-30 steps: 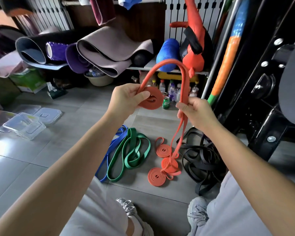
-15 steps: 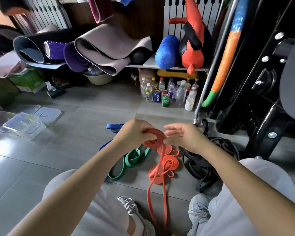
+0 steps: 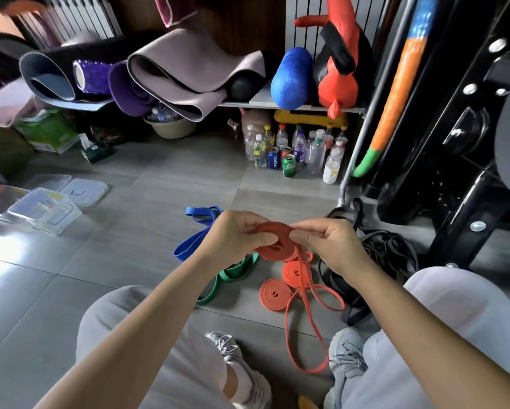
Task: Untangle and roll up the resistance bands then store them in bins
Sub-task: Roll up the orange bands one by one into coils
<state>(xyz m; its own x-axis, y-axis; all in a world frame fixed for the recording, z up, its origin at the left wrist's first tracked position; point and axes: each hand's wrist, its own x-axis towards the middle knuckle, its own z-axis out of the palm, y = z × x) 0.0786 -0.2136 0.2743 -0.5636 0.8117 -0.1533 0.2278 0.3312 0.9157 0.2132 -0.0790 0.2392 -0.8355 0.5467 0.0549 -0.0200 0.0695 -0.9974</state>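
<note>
My left hand [image 3: 237, 234] and my right hand [image 3: 329, 245] both grip a partly rolled orange resistance band [image 3: 275, 246] above the floor. Its loose tail [image 3: 306, 335] hangs down and loops on the tiles between my shoes. Two finished orange rolls [image 3: 275, 294] lie flat just below, beside a third largely hidden by my hands. A green band [image 3: 233, 273] and a blue band [image 3: 194, 237] lie unrolled to the left. A tangle of black bands [image 3: 389, 249] sits to the right. Clear plastic bins [image 3: 45, 209] with lids stand at far left.
A shelf holds rolled yoga mats [image 3: 171, 72], a blue foam roller [image 3: 290, 78] and a red bag [image 3: 340, 69]. Bottles and cans [image 3: 292, 152] crowd the floor under it. A black machine frame [image 3: 469, 172] stands at right. My knees and shoes [image 3: 346, 355] fill the foreground.
Both hands came down from chest height to just above the floor, and the orange band's tail now lies looped on the tiles instead of arching up between my hands.
</note>
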